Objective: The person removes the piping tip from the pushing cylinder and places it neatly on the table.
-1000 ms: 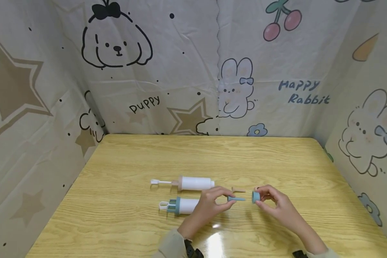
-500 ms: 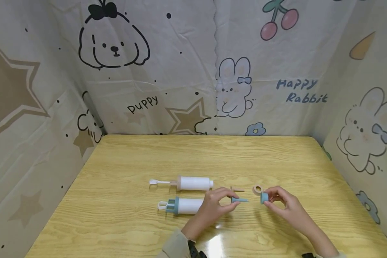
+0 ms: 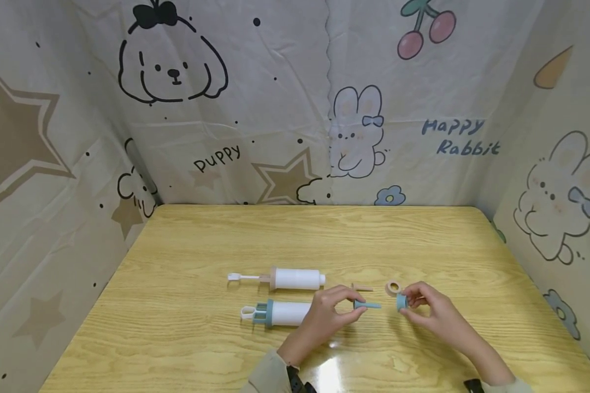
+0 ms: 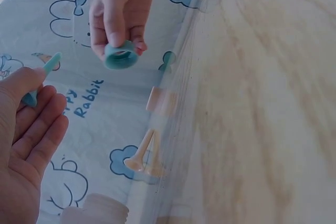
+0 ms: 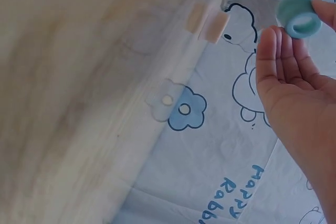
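My left hand (image 3: 323, 315) pinches a small blue-green nozzle (image 3: 371, 305), its thin stem pointing right; in the left wrist view the flared end of the nozzle (image 4: 30, 98) shows below the thumb. Between thumb and fingers my right hand (image 3: 438, 314) holds a blue-green ring cap (image 3: 401, 302), apart from the nozzle. In the left wrist view, threads show inside the cap (image 4: 122, 57). Behind the hands lie a beige nozzle (image 3: 363, 289) and a beige ring cap (image 3: 393, 287). A white syringe-like tube with blue-green fittings (image 3: 290, 314) lies partly hidden behind my left hand.
A second white syringe-like tube (image 3: 297, 279) with beige fittings and a white plunger lies farther back, parallel to the first. Everything rests on a wood-grain table (image 3: 187, 355). Patterned cloth (image 3: 275, 98) hangs along the back and both sides.
My right hand has moved right with the blue-green cap, uncovering the beige ring cap. My left hand and the nozzle have shifted slightly right.
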`<state>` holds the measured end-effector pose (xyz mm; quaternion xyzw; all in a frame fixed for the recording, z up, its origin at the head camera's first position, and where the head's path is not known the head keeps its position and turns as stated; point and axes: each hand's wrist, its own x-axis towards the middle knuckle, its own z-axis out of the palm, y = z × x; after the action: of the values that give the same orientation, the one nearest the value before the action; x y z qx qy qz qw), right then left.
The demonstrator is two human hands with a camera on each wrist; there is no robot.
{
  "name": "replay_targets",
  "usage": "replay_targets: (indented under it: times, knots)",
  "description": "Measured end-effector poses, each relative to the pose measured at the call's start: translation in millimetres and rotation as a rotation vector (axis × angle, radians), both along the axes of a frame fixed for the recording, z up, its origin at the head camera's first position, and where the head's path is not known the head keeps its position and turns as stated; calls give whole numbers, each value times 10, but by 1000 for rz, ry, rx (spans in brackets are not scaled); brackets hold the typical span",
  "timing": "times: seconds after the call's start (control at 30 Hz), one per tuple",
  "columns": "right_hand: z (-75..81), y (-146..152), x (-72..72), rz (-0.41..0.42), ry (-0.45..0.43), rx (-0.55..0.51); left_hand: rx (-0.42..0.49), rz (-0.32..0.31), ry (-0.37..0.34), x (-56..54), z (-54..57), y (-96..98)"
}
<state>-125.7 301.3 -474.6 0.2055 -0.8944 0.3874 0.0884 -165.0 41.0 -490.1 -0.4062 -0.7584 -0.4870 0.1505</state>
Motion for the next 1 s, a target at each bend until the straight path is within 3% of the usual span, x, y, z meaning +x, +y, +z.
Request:
replay_targets:
  times: [0.27, 0.37, 0.5, 0.6, 0.8, 1.0]
  knots:
    - [-53, 31, -50, 45, 7, 77, 3, -6, 7, -3, 4, 4]
    - [-51, 56, -70, 54, -64, 124, -5, -3, 7, -1, 4, 4]
    - [-54, 84, -86, 42, -230, 155, -6, -12, 1, 4, 12, 1]
    - [-77, 103, -86, 34, -292, 159, -3, -25, 2, 7, 15, 2]
    - [-120, 133, -85, 30, -271, 163, -13, -20, 26, -7, -20, 5]
    - [-155, 154, -94, 39, -255, 173, -27, -20, -7, -10, -45, 20]
